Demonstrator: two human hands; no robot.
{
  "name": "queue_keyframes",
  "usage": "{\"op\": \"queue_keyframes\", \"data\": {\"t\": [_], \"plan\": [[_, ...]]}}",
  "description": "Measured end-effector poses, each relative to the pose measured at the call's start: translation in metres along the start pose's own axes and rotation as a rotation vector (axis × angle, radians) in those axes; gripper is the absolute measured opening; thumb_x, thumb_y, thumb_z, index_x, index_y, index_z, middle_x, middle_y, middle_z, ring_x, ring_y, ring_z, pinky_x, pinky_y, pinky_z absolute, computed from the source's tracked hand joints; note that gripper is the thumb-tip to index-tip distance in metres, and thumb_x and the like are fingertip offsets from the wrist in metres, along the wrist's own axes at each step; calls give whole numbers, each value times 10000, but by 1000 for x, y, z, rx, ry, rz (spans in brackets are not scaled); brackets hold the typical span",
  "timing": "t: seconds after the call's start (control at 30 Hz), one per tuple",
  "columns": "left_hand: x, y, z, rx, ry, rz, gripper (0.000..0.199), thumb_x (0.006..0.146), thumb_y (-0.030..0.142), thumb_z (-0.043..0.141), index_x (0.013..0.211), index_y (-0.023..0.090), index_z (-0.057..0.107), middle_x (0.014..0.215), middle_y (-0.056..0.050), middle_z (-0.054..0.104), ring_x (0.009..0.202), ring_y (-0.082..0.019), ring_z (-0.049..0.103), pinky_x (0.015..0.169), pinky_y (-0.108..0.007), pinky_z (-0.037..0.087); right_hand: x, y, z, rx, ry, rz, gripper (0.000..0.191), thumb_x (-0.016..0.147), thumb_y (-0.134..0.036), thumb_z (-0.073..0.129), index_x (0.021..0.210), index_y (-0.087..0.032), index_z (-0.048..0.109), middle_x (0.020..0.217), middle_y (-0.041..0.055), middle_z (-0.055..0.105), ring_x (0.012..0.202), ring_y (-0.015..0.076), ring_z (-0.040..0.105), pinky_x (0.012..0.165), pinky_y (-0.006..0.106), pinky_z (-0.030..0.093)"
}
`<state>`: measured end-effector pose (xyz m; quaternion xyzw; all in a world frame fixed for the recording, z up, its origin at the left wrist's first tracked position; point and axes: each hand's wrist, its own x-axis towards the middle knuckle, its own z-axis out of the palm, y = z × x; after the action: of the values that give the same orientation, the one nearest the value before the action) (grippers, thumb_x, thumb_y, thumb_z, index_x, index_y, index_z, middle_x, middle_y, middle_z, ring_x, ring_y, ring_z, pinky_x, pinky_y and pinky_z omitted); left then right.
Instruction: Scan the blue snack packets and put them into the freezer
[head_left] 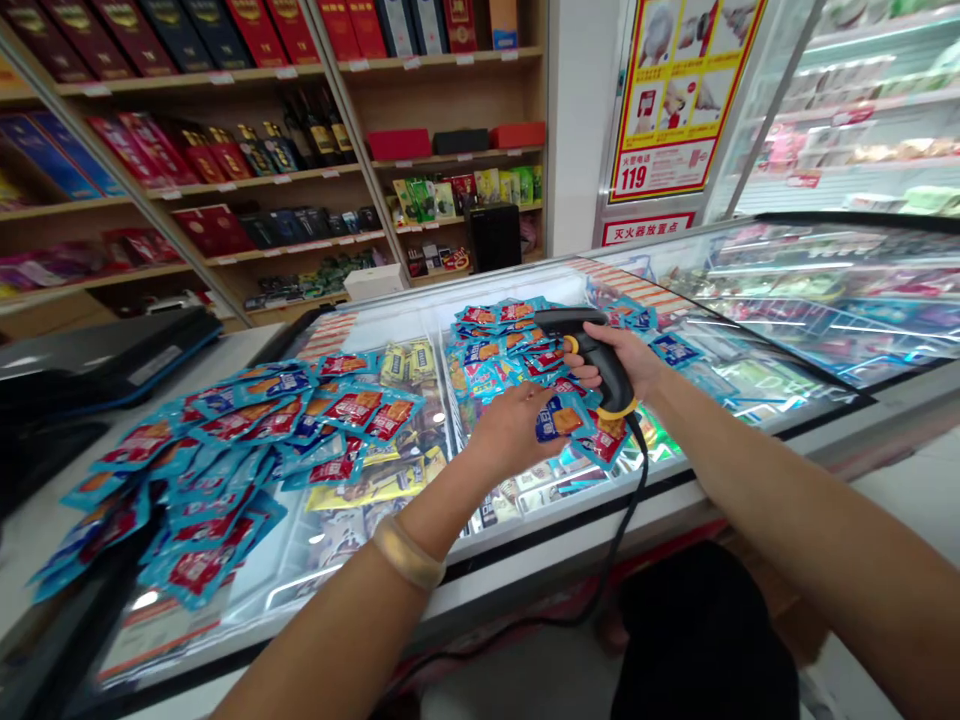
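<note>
Left hand (510, 432) pinches a blue snack packet (559, 420) on the freezer lid (405, 325); right hand (626, 362) grips a black barcode scanner (592, 350) above it.

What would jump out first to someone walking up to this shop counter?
Probably the packets: one heap of blue-and-red packets spreads over the glass freezer lid on the left, and a second heap lies in the middle. Just above that second heap, the right hand holds a black scanner with a cord hanging down, while the left hand holds one packet by it. Behind, wooden shelves carry boxes and bottles.
</note>
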<state>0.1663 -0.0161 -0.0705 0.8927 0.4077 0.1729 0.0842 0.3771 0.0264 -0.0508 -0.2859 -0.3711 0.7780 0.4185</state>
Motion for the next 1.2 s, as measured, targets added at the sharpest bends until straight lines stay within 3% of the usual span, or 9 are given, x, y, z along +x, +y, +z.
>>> {"op": "queue_keyframes", "data": {"t": [0.23, 0.37, 0.47, 0.57, 0.67, 0.77, 0.87, 1.2], "plan": [[-3, -6, -5, 4, -60, 10, 729, 712, 405, 768, 1352, 138, 543, 1236, -158, 637, 1130, -304, 612, 1006, -413, 488, 1, 1, 3, -6, 9, 23, 208, 900, -364, 547, 884, -157, 544, 659, 12, 530, 479, 94, 445, 415, 190, 402], [-4, -12, -4, -127, 112, -88, 603, 696, 377, 776, 1247, 181, 630, 1149, -127, 675, 1068, -286, 637, 977, -428, 512, 0, 0, 3, -8, -7, -11, 190, 895, -359, 556, 887, -171, 533, 665, 6, 523, 479, 97, 435, 409, 196, 391], [-4, -20, -9, -552, 290, -292, 455, 829, 464, 620, 1185, 182, 647, 1152, -117, 685, 1014, -256, 664, 908, -433, 560, -1, 0, 5, 1, -34, -47, 171, 896, -349, 545, 896, -179, 525, 657, 3, 515, 477, 98, 425, 407, 192, 376], [-3, -29, -16, -1116, 368, -498, 463, 952, 486, 359, 1203, 178, 597, 1154, -112, 690, 955, -234, 702, 832, -450, 600, -1, 3, 9, 14, -67, -45, 174, 895, -346, 542, 900, -173, 523, 664, 7, 517, 479, 97, 425, 412, 194, 377], [-2, -35, -19, -1386, 375, -609, 361, 923, 385, 448, 1189, 179, 578, 1095, -103, 711, 906, -228, 723, 839, -479, 603, 0, 9, 12, 7, -109, -3, 196, 884, -352, 564, 901, -161, 524, 682, 12, 525, 487, 93, 441, 428, 200, 398], [0, -39, -14, -1378, 402, -641, 281, 818, 245, 586, 1089, 178, 617, 960, -66, 734, 882, -222, 727, 854, -499, 597, 1, 14, 16, -19, -168, 47, 222, 875, -366, 588, 907, -154, 530, 691, 9, 529, 492, 88, 448, 438, 201, 410], [2, -41, -6, -1345, 436, -618, 218, 785, 245, 628, 997, 191, 639, 873, -36, 735, 908, -228, 723, 856, -514, 591, 1, 17, 19, -52, -218, 75, 235, 886, -383, 584, 907, -153, 543, 701, 9, 537, 495, 86, 457, 443, 201, 421], [-1, -32, -11, -1350, 409, -585, 205, 772, 272, 687, 954, 179, 666, 912, -62, 738, 978, -244, 711, 884, -482, 582, -1, 18, 23, -86, -221, 101, 273, 864, -393, 636, 871, -126, 582, 699, 8, 537, 501, 74, 474, 433, 181, 416]]}}
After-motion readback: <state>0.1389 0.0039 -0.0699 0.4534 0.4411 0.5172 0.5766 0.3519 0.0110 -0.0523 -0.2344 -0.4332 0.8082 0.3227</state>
